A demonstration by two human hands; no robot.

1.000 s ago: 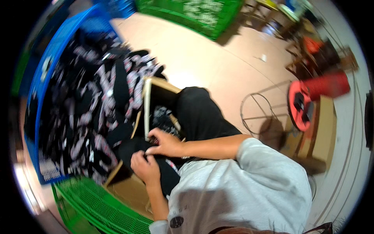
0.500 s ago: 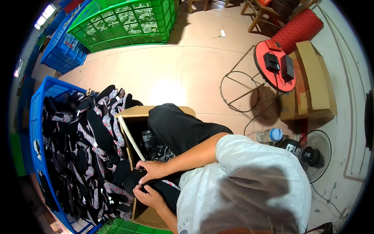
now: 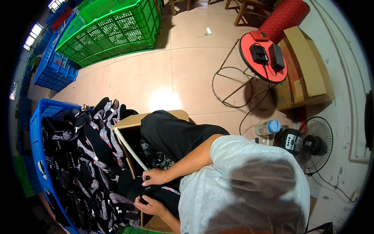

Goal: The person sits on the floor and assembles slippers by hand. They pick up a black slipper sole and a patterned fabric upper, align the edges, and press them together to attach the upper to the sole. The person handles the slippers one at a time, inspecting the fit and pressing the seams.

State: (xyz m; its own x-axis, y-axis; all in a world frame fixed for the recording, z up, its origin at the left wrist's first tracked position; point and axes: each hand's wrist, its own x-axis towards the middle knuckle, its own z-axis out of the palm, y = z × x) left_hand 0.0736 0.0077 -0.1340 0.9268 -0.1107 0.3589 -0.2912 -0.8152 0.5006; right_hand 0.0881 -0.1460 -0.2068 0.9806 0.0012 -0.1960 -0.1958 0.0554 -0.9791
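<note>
My right hand (image 3: 155, 176) is closed around a small tool (image 3: 147, 178) with a black handle and a thin metal tip, too small to name further. The tip points left, just above a black cloth shoe (image 3: 130, 186), which lies over the near edge of an open cardboard box (image 3: 150, 117). On the shoe's lower edge my left hand (image 3: 152, 206) has its fingers curled, the thumb on top; some fingertips are hidden. A floral strip shows beside the right wrist. To the left, a blue crate (image 3: 36, 144) is heaped with black and floral cloth shoes (image 3: 97, 144).
A pale rod (image 3: 130, 149) runs along the box edge, and dark patterned pieces lie inside. Behind stand a green crate (image 3: 105, 39) and a red-topped stool (image 3: 249, 50) with black devices. At right are a jar (image 3: 269, 127), a fan (image 3: 313, 144) and another carton (image 3: 307, 74).
My hands have moved apart: the right has lifted away from the left, and its thin tool tip now shows. The whole view has shifted a little.
</note>
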